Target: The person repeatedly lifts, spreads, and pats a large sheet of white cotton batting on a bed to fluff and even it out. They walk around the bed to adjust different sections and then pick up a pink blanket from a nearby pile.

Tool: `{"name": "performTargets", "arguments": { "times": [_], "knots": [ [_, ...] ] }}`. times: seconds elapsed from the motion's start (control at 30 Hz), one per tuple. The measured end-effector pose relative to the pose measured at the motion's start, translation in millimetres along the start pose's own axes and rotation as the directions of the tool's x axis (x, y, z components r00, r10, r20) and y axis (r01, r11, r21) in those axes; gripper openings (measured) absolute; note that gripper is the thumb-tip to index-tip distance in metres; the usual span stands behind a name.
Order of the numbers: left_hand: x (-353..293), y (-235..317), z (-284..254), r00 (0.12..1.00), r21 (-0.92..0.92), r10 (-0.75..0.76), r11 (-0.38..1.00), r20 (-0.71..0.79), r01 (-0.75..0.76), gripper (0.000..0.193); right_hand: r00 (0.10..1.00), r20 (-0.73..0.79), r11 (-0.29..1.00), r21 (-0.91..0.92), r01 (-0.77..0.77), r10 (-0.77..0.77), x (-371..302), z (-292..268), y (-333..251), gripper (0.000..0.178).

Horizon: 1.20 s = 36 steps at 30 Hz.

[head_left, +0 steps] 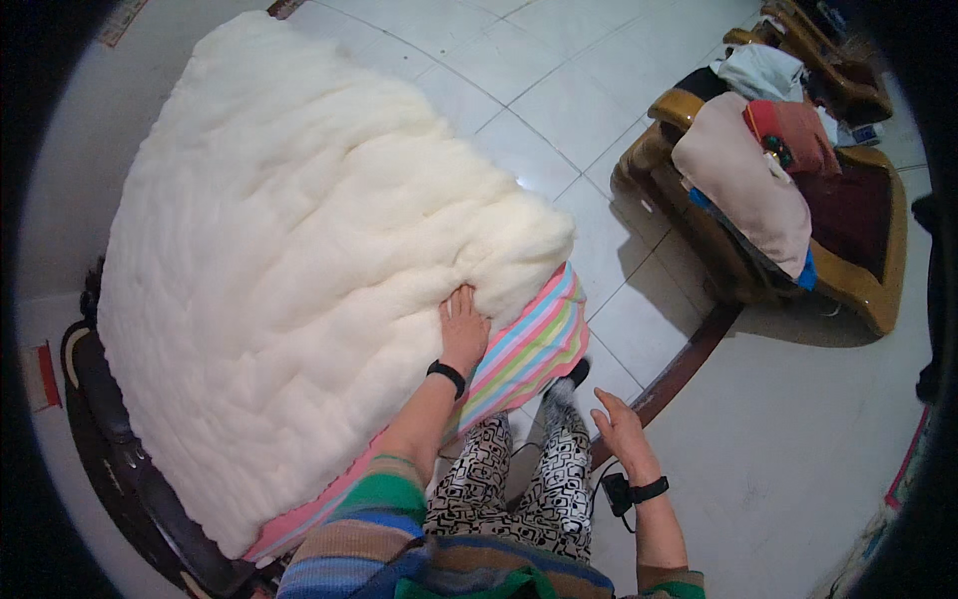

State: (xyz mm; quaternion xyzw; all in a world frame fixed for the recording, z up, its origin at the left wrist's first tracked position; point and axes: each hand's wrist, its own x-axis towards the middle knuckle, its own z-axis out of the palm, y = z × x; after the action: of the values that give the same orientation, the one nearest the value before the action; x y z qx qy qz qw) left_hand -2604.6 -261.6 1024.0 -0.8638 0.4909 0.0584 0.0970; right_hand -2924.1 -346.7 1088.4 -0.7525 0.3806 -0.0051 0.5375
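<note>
A thick, fluffy, cream-white sheet of wadding (289,220) spreads over the left half of the head view, its surface creased and lumpy. Under its near right edge shows a striped cloth (534,339) in pink, green, blue and white. My left hand (464,327) presses on the wadding close to that edge, fingers partly sunk into the fluff; whether they pinch any of it is hidden. Off to the right, my right hand (623,427) hangs in the air above the floor, touching nothing, with its fingers apart. Each wrist wears a black band.
A wooden armchair (868,285) at the upper right holds a pale pink cloth (748,180) and a red cloth (798,135). Dark furniture (130,464) borders the wadding at the lower left. A dark red strip (689,364) crosses the tiled floor (539,150).
</note>
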Motion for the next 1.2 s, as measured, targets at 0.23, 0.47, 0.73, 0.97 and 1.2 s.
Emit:
{"name": "performTargets", "arguments": {
  "times": [0.23,0.47,0.73,0.97,1.2],
  "knots": [
    [208,109,2,0.963,-0.319,-0.02,0.942,0.267,0.108,0.057,0.983,0.177,0.947,0.307,-0.092,0.039,310,-169,143,0.038],
    [508,236,14,0.883,-0.462,-0.448,0.818,-0.139,0.343,0.054,0.95,0.251,0.894,0.444,0.056,-0.184,676,-299,298,0.039],
    [729,241,234,0.886,0.128,-0.439,0.88,-0.151,0.458,0.064,0.877,0.458,0.762,0.618,-0.195,-0.147,951,-251,423,0.039],
    [786,194,354,0.91,-0.007,-0.378,0.924,-0.172,0.382,0.064,0.724,0.69,0.547,0.605,-0.579,0.003,1071,-80,515,0.065],
    [818,162,371,0.881,-0.065,-0.456,0.89,-0.123,0.451,0.066,0.486,0.87,0.55,0.445,-0.707,-0.079,1133,-36,483,0.058]
  ]
}}
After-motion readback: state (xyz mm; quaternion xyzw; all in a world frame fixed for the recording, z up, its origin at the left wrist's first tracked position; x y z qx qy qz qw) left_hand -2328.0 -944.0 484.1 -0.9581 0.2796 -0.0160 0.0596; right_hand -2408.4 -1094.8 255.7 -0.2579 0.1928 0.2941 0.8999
